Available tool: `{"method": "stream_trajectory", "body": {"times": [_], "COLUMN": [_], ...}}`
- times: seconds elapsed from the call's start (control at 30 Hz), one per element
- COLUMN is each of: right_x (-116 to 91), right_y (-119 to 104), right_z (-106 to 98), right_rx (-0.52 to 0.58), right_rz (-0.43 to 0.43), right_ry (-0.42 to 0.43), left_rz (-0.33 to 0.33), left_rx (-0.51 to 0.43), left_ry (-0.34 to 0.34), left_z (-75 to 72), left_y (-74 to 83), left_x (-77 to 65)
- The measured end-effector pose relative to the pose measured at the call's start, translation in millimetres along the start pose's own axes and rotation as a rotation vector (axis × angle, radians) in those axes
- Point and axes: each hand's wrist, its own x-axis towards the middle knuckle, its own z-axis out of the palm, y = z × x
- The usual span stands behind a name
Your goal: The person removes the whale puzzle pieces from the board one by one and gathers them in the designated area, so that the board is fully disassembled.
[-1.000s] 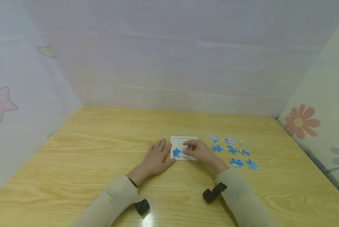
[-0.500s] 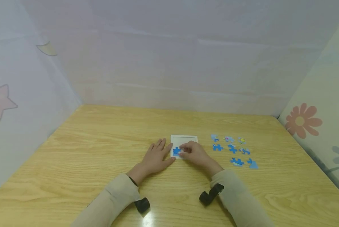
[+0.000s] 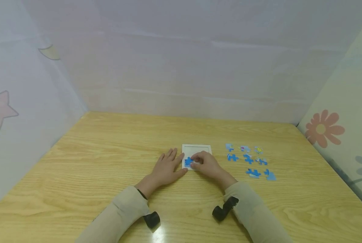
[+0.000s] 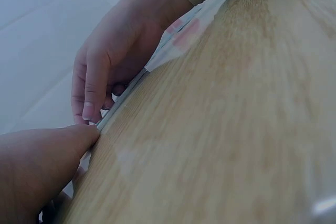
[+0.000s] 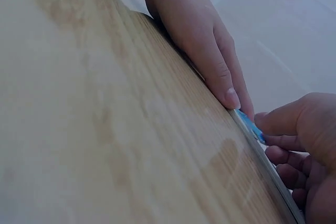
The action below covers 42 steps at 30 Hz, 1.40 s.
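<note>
A small white puzzle tray [image 3: 197, 146] lies on the wooden table in the head view. In its lower left corner sits a blue jigsaw puzzle piece [image 3: 188, 161]. My right hand [image 3: 209, 166] pinches this piece at its right side, thumb and index finger curled. The right wrist view shows a blue sliver of the puzzle piece [image 5: 252, 126] by those fingertips. Flat on the table, my left hand [image 3: 166, 169] has its fingers spread, with the index finger and thumb touching the tray's left edge. The right hand hides the tray's lower right part.
Several loose jigsaw pieces [image 3: 248, 159] lie in rough rows right of the tray, near my right forearm. The wooden table [image 3: 123, 145] extends on both sides. Pale fabric walls [image 3: 181, 67] enclose its back and sides.
My right hand has moved left and slightly down from above the tray to the blue puzzle piece, which now sits slightly shifted. The left hand has stayed in place.
</note>
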Motion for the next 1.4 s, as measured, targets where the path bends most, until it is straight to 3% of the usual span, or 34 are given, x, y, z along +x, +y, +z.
{"method": "stream_trajectory", "body": {"times": [0.3, 0.77, 0.93, 1.13, 1.4], "right_x": [2.4, 0.8, 1.1, 0.6, -2.2], "right_y": [5.2, 2.3, 4.7, 6.1, 3.9], "right_z": [4.6, 4.7, 3.7, -6.5, -35.5], "right_rx": [0.108, 0.052, 0.084, 0.170, 0.209], "right_rz": [0.024, 0.042, 0.038, -0.003, -0.041], "right_ry": [0.019, 0.004, 0.006, 0.004, -0.009], "left_rz": [0.003, 0.005, 0.008, -0.003, -0.010], "left_rx": [0.004, 0.010, 0.011, 0.019, 0.028], "left_ry": [-0.004, 0.001, -0.003, -0.018, -0.023], "left_z": [-0.8, 1.6, 1.0, 0.8, 1.1], "left_y": [0.7, -1.0, -1.3, -2.0, -0.7], "left_x": [-0.9, -0.1, -0.3, 0.3, 2.6]}}
